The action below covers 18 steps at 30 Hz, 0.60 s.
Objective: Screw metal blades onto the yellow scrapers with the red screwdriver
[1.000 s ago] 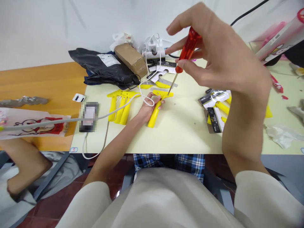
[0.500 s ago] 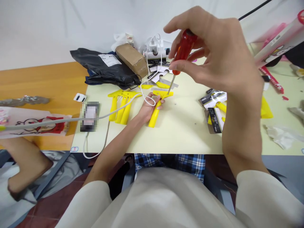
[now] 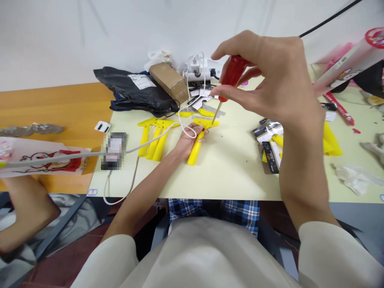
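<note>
My left hand [image 3: 187, 141] grips a yellow T-shaped scraper [image 3: 195, 152] near its head, its handle slanting toward me on the cream table. In my right hand [image 3: 280, 76], raised high, is a screwdriver [image 3: 234, 73] with a red handle, pinched between thumb and fingers with the index finger lifted off. Its thin shaft runs down to a screw at the right end of the scraper's head. Left of that hand lie several yellow scrapers [image 3: 160, 144] side by side. Just behind are yellow pieces with metal blades [image 3: 207, 113].
A white cable [image 3: 150, 141] loops across my left hand. A phone [image 3: 114, 150], a black plastic bag [image 3: 135, 88] and a cardboard box [image 3: 168, 82] lie left and behind. Packaged scrapers [image 3: 271, 156] are to the right. Another person's arm [image 3: 28, 204] is at far left.
The whole view has shifted slightly, with the table lower in the picture. My right hand has turned a little on the screwdriver, whose tip stays at the same screw.
</note>
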Available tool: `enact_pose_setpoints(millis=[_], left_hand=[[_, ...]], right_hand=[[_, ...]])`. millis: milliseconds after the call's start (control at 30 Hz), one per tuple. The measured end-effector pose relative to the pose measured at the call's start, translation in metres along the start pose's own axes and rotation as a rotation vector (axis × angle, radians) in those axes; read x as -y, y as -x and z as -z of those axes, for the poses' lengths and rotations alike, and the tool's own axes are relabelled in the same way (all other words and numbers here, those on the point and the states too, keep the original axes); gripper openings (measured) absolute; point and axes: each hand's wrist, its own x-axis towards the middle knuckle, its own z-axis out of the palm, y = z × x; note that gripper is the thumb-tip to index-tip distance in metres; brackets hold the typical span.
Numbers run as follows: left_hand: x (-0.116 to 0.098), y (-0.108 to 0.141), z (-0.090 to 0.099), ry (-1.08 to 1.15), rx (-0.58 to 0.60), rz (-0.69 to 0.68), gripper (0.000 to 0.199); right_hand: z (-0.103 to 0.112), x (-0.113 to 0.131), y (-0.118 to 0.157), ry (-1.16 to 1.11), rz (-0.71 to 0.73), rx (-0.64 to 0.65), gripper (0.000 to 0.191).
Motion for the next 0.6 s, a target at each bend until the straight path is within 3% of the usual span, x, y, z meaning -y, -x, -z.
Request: enact_pose_setpoints(millis=[133,200,333,400,533,600], left_hand=[[-0.0004,-0.0004,0.0003,0.010,-0.015,0.008,0.035],[-0.0009,-0.0004,-0.0003,0.012,-0.008,0.009,0.035],[-0.0017,0.0004,-0.0022,0.017,-0.020,0.012,0.037],[-0.0017,0.0006,-0.0024,0.023,-0.024,0.013,0.038],[-0.0012,0.0002,-0.0011,0.028,-0.005,0.005,0.040],[-0.0011,0.0003,-0.0010,0.034,0.007,-0.001,0.041]], right_hand=[[0.0035,0.0041,0.0009,-0.100,-0.041,0.146,0.064],[0.0045,0.0040,0.0018,-0.187,-0.028,0.134,0.068],[0.0046,0.0041,0.0002,-0.068,-0.001,-0.009,0.034],[0.0055,0.0065,-0.0013,0.027,-0.023,0.002,0.028],[0.0073,0.0082,-0.0014,-0.044,0.006,0.119,0.061],[0.0063,0.0054,-0.0002,-0.119,0.011,0.117,0.062]])
